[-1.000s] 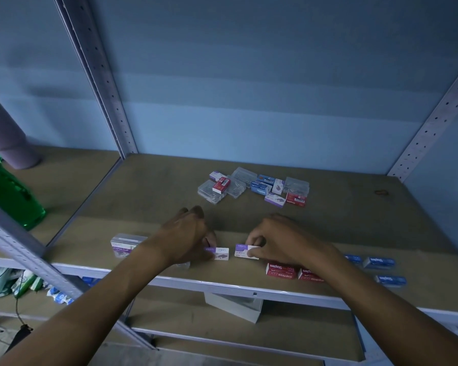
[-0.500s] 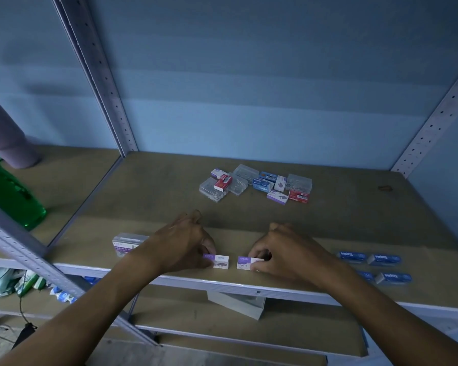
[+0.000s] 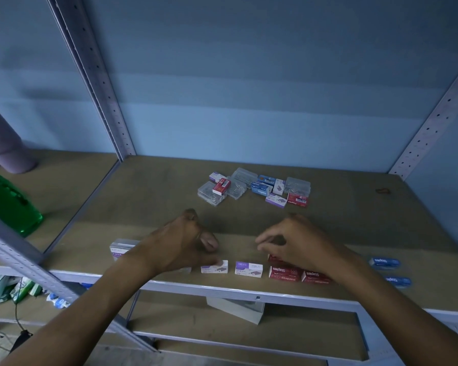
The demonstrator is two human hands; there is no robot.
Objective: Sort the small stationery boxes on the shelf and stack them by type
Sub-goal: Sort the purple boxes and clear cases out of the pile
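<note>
A wooden shelf (image 3: 156, 196) carries small boxes. Mixed boxes (image 3: 254, 188) cluster at 12 o'clock; purple boxes (image 3: 249, 268), red boxes (image 3: 284, 273) and blue boxes (image 3: 385, 262) line its front edge.

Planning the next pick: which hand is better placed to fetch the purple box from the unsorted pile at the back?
Probably the right hand: it hovers free, nearer the purple box; the left hand touches a front-row box.

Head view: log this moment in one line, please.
left hand touching purple-white box | right hand lifted, empty | second purple-white box free | unsorted pile at back
</note>
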